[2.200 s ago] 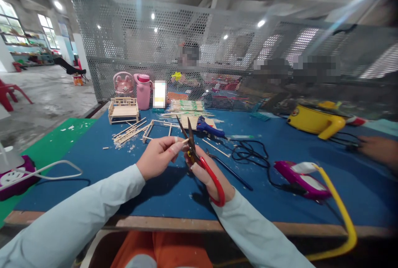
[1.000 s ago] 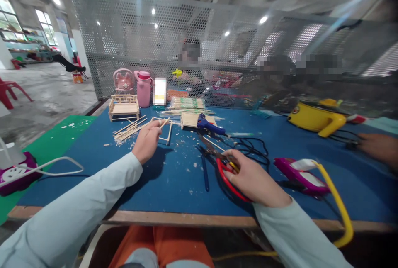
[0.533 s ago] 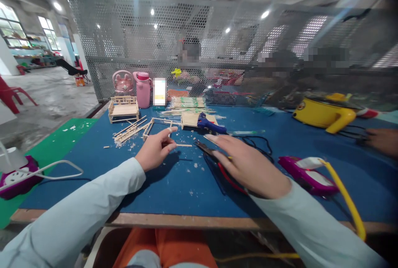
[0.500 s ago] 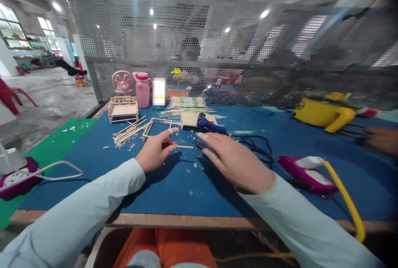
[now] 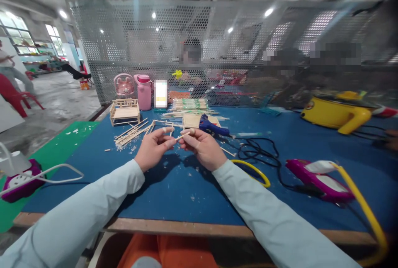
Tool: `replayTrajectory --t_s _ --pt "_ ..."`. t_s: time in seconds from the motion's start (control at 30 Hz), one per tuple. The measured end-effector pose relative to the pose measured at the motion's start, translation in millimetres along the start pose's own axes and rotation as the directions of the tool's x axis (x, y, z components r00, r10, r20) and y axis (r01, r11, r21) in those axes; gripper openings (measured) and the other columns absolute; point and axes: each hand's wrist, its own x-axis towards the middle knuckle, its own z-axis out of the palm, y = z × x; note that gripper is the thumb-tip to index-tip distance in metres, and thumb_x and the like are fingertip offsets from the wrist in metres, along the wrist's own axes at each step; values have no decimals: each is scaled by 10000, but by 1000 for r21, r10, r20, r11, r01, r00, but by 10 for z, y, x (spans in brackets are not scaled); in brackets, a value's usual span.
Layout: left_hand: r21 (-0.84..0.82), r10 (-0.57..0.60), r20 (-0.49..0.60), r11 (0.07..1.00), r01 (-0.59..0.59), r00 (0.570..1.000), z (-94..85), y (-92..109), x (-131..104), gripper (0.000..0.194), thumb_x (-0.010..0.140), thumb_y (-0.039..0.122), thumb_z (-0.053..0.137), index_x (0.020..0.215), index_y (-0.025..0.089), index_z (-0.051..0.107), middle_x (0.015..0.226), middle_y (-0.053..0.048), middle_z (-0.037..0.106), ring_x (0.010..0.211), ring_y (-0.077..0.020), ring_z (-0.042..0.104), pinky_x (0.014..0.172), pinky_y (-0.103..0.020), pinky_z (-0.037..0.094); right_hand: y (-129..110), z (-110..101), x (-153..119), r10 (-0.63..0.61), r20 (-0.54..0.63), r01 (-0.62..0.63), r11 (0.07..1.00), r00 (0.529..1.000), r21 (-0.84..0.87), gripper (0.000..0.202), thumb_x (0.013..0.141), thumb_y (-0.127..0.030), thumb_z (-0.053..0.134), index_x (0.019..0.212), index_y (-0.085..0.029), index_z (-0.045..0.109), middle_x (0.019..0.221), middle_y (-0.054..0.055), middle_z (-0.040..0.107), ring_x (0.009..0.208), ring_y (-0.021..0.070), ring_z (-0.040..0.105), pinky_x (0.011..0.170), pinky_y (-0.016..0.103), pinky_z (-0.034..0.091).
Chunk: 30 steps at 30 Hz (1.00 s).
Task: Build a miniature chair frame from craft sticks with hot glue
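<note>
A short wooden stick point(image 5: 183, 136) is pinched between my two hands above the blue table mat. My left hand point(image 5: 155, 147) has its fingertips closed on the stick's left end, and my right hand point(image 5: 203, 147) is closed round the other end. Just behind them lie a wooden stick frame point(image 5: 152, 125) and a flat wooden piece point(image 5: 190, 121) with a blue glue gun point(image 5: 212, 127) over its right side. Loose sticks point(image 5: 130, 134) and small scraps are to the left of my left hand.
Behind stand a small wooden bench model point(image 5: 124, 112), a pink bottle point(image 5: 144, 93), a phone point(image 5: 161, 93) and stick bundles point(image 5: 189, 104). On the right are a yellow pot point(image 5: 334, 112), a purple power strip point(image 5: 320, 179) and cables. A person sits beyond the mesh screen point(image 5: 149, 40).
My right hand has moved left and now grips the stick beside my left hand. The dark tool that was under it is no longer visible. The view has shifted slightly.
</note>
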Motion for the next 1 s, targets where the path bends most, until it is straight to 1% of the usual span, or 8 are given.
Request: replayTrajectory --t_s 0.17,0.3,0.5,0.57,0.63,0.73,0.83,1.0 --pt "499 139 84 851 -162 987 -381 12 156 370 823 334 462 1135 163 562 1175 -116 590 1063 -193 544 913 -326 393 -30 -90 45 -68 -207 71 997 976 4 301 683 -430 624 762 -193 456 730 -12 621 547 70 548 416 161 355" --pt "827 15 261 511 -232 965 -658 -122 257 239 808 270 484 975 214 646 1025 -77 670 950 -209 592 920 -355 352 -46 -130 45 26 -225 -37 998 974 -45 315 718 -472 565 791 -207 411 645 -45 584 413 55 494 333 151 308" --pt "902 23 236 368 -227 972 -618 -163 259 237 802 217 454 711 202 673 663 -63 656 684 -184 600 740 -292 386 6 -97 36 65 -178 -79 994 982 -74 310 715 -446 558 880 -207 449 612 -63 540 390 48 458 331 155 316" --pt "880 62 138 451 -151 989 -568 -106 239 220 795 244 469 733 193 674 680 -66 658 690 -191 598 690 -289 390 30 -123 54 65 -195 -75 996 979 -40 328 683 -392 588 919 -201 463 635 -59 546 429 50 465 368 163 352" --pt "740 79 -1 670 -52 997 -488 -53 210 210 787 299 495 794 177 666 721 -61 665 699 -187 596 675 -289 404 52 -157 73 45 -220 -49 999 975 -14 363 638 -336 621 940 -193 478 661 -55 555 470 52 473 412 173 382" --pt "205 -48 -160 975 81 986 -289 -25 149 251 765 362 532 850 144 621 807 -59 668 735 -156 602 697 -278 436 75 -179 87 14 -232 -20 1000 973 -22 358 599 -293 645 912 -180 512 681 -43 574 519 57 493 470 189 399" --pt "-178 -184 -155 972 155 971 -64 -68 70 240 703 334 614 828 133 580 804 -43 656 757 -125 599 720 -256 442 83 -151 74 30 -205 -46 996 978 -72 312 586 -291 664 850 -165 553 669 -31 590 539 64 504 511 207 399" --pt "-231 -212 -81 954 189 974 92 -181 -25 175 685 262 634 784 128 581 760 -19 642 733 -104 579 724 -251 441 98 -106 42 37 -180 -61 990 983 -128 286 589 -299 667 822 -160 577 685 -14 617 598 88 551 568 229 415"
